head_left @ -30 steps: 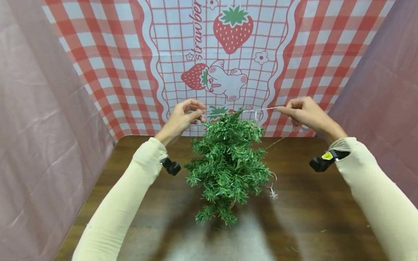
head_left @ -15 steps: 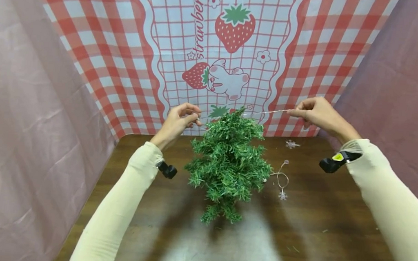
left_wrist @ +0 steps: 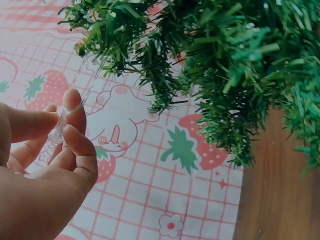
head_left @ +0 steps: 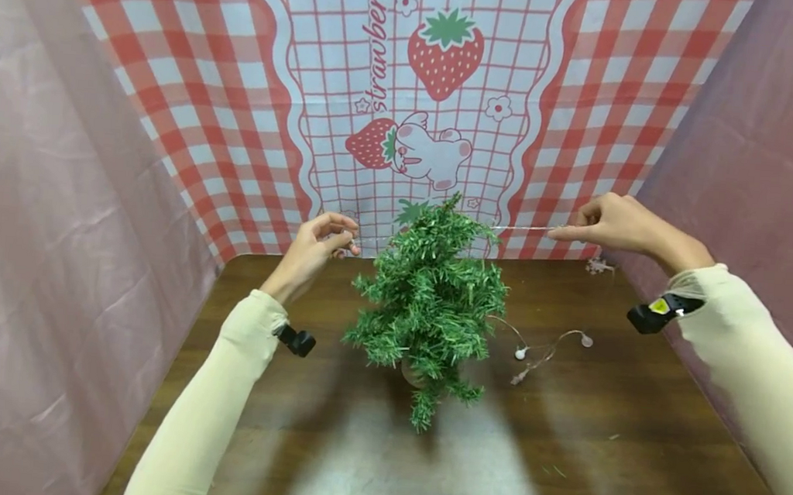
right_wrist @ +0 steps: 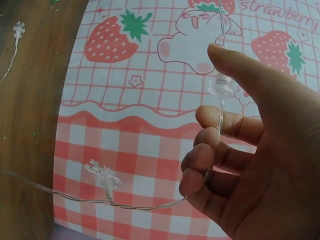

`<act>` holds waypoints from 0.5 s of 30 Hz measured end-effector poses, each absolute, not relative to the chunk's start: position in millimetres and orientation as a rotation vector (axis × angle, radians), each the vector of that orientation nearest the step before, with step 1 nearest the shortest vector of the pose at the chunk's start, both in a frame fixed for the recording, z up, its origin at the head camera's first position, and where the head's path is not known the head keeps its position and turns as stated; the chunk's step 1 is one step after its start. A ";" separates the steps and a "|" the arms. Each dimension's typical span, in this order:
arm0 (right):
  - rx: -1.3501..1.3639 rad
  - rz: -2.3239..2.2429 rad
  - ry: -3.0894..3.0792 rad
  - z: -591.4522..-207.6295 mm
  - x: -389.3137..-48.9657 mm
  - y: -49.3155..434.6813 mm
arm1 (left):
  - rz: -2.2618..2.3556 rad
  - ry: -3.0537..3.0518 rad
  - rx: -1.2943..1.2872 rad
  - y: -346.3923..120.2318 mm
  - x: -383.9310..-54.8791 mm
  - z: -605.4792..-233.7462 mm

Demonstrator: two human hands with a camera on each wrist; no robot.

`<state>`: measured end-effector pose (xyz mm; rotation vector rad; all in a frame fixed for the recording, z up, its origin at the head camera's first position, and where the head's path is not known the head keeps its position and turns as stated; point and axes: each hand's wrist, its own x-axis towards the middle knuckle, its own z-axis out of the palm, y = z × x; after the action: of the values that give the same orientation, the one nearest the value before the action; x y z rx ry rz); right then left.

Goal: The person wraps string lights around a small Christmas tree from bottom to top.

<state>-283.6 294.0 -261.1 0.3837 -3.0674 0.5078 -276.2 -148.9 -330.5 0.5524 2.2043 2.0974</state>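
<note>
A small green artificial Christmas tree (head_left: 434,297) stands mid-table between my hands. Thin clear string lights (head_left: 524,228) run behind its upper part. My left hand (head_left: 312,252), left of the tree, pinches one end of them; in the left wrist view a clear snowflake bulb (left_wrist: 56,132) sits at the fingertips. To the right, my right hand (head_left: 625,223) holds the wire out. Its curled fingers have the wire running through them in the right wrist view, where a snowflake bulb (right_wrist: 102,175) hangs below. The stretch behind the branches is hidden.
A loose tail of lights with a round bulb (head_left: 586,340) lies on the brown wooden table (head_left: 631,468), right of the tree. Behind stands a strawberry-print cloth (head_left: 446,57), with pink curtains (head_left: 43,212) on both sides. A few green needle bits (head_left: 555,471) lie near.
My hands have moved apart and slightly down, the left leftwards, the right rightwards. The wire has shifted right, and more of its tail shows on the table. The tree has turned or tilted slightly.
</note>
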 end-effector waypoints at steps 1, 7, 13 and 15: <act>0.396 0.508 -3.065 -261.4 -283.4 293.2 | 2.102 2.202 0.557 -151.5 -276.0 -333.8; 0.437 0.536 -3.111 -262.1 -281.9 289.8 | 2.266 1.901 0.548 -163.6 -268.8 -347.9; 0.393 0.827 -3.219 -254.5 -282.4 291.1 | 2.413 1.545 0.495 -173.7 -262.1 -351.1; 0.415 1.048 -3.235 -250.9 -283.3 293.9 | 2.413 1.540 0.490 -175.7 -260.6 -350.8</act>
<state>-283.3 293.9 -250.9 0.4148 -3.2349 1.0480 -260.6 -175.7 -350.8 0.4896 1.5399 2.4130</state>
